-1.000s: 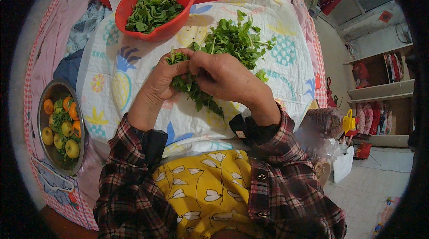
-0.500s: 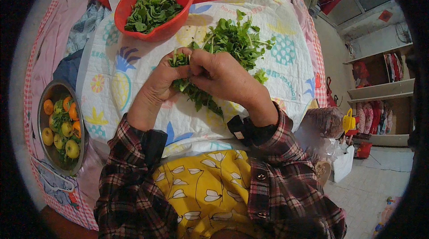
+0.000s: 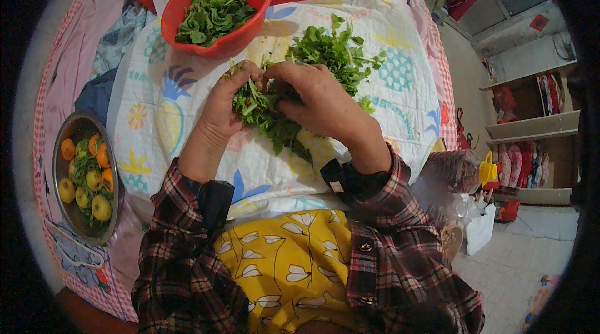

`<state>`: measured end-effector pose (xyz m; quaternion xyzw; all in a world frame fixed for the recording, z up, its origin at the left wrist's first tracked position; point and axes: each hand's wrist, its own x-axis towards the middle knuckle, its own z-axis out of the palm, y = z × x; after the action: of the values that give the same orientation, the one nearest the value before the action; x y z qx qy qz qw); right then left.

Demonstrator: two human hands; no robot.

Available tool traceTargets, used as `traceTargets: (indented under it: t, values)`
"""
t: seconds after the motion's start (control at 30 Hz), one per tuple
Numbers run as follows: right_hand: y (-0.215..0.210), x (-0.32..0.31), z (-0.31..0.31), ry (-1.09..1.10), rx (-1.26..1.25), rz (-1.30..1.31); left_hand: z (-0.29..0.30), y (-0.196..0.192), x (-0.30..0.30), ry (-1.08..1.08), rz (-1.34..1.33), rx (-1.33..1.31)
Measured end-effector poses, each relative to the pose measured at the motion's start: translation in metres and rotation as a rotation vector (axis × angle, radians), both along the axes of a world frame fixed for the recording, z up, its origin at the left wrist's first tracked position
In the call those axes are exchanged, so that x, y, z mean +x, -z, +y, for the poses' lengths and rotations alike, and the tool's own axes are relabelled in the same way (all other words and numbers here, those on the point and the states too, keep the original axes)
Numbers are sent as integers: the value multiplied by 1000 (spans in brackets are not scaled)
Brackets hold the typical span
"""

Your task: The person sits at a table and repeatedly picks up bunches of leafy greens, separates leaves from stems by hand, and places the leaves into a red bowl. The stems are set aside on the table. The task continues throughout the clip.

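Observation:
Leafy greens [image 3: 278, 133] hang in a loose bunch between my two hands over the white patterned cloth. My left hand [image 3: 226, 101] is closed around their stems, the thumb and fingertips up at the top. From the right, my right hand [image 3: 328, 104] curls over the same bunch, its index finger close to the left fingertips and its thumb lower on the leaves. A pile of leafy greens [image 3: 336, 53] lies just beyond my right hand. Further off to the left stands a red plastic bowl [image 3: 260, 29] with picked green leaves [image 3: 212, 16] inside.
A metal basin [image 3: 114, 212] with orange and yellow-green fruit and some greens sits at the left. The white cloth [image 3: 206, 71] has pineapple prints. A plastic jug with a yellow handle [image 3: 487, 168] stands to the right, near a white bag [image 3: 480, 228]. Shelves [image 3: 531, 124] hold clothes.
My right hand has opened its pinch somewhat and shifted slightly right, with its thumb lower. More of the stems and leaves show between my hands. The bowl and pile look unmoved.

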<state>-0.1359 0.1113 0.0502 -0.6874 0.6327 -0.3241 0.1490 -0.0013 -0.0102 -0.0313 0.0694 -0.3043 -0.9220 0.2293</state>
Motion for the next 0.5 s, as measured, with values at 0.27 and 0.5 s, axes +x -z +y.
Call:
traceTargets:
  t: [0.27,0.5]
  values:
    - [-3,-10,4,13,67,168,-5,5,-4,71,134,68]
    - [-7,-15,8,66,-2,41,-5,2,-3,18,121,95]
